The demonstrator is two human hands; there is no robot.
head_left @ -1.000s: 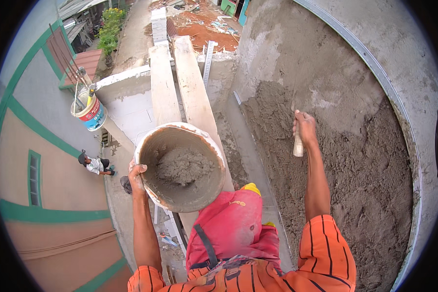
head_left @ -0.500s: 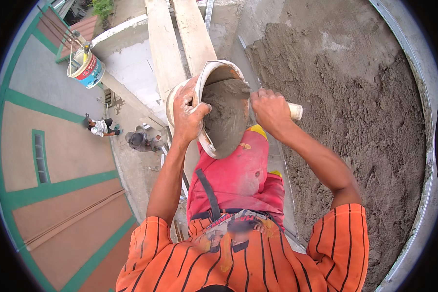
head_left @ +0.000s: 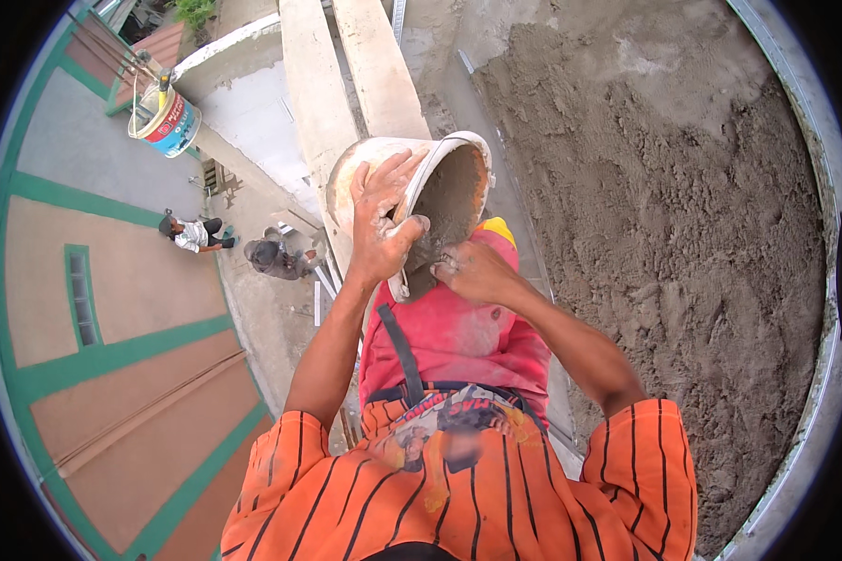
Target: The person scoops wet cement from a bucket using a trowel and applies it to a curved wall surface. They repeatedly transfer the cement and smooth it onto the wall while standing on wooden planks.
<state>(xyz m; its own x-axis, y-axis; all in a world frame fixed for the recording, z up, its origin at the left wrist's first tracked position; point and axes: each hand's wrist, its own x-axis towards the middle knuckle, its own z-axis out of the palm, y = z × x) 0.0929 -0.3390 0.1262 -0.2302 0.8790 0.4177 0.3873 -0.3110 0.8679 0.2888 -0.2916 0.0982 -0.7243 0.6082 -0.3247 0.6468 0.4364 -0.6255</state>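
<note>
One grey-smeared left hand (head_left: 379,229) has got the big white round plastic bucket (head_left: 384,148): thumb hooked over the rim, fingers spread along the outer wall, grip firm AFAICT. Bucket's just off centre toward 12 o'clock, tipped over, mouth facing approx. 4 o'clock, w/ wet grey mortar (head_left: 449,201) inside. Right hand (head_left: 477,271) is at the lower lip of that mouth, fingers curled in; can't tell if it's gripping a tool, view's blocked. Red dusty trousers (head_left: 468,341) sit directly below, w/ a dark grey strap (head_left: 399,351); then an orange black-striped shirt (head_left: 384,505) fills 6 o'clock. Over at 3 o'clock, a broad rough face of wet grey render (head_left: 664,243), pale edging strip (head_left: 795,98) curving along its outer side. Two long pale wooden planks (head_left: 313,84) run up toward 11 to 12. At 10: a white, red & blue pail (head_left: 176,129) w/ sth yellow sticking out. Approx. 9 o'clock, well below: one person in a white top (head_left: 194,236), another in grey (head_left: 276,259) nearby. Tan wall w/ green bands (head_left: 131,280) spans 8 to 9, narrow window (head_left: 81,294) in it.
</note>
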